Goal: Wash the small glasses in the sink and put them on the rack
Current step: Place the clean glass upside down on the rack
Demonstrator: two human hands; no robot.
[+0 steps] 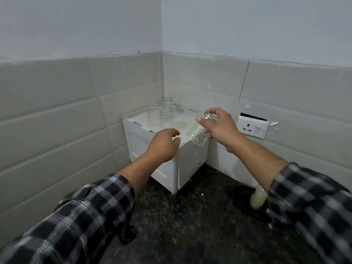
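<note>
The place is a kitchen corner: a pale painted wall above, large grey tiles (57, 111) below, and a dark speckled counter (190, 216) at the bottom. A white rack (192, 157), shaped like a box, stands on the counter and is pushed into the corner. On the far part of its top, a few clear glasses (166, 115) stand close together; the picture is blurred there and I cannot tell if they are upside down.

The right hand (219, 126) holds one small glass (199, 135) above the near right corner of the rack. The thumb and fingers are curled around the upper end of this glass. The glass is tilted, with its lower end pointing down and to the left, and it does not touch the rack.

The left hand (163, 145) is over the near edge of the rack, just to the left of the held glass. Its fingers are loosely bent and nothing is seen inside them. Both arms have checked sleeves (91, 210).

On the right wall there is a white socket (251, 128) with some clear film on it. Near the right, on the counter, a small bottle (258, 200) with yellow-green content is partly hidden by the right sleeve.
</note>
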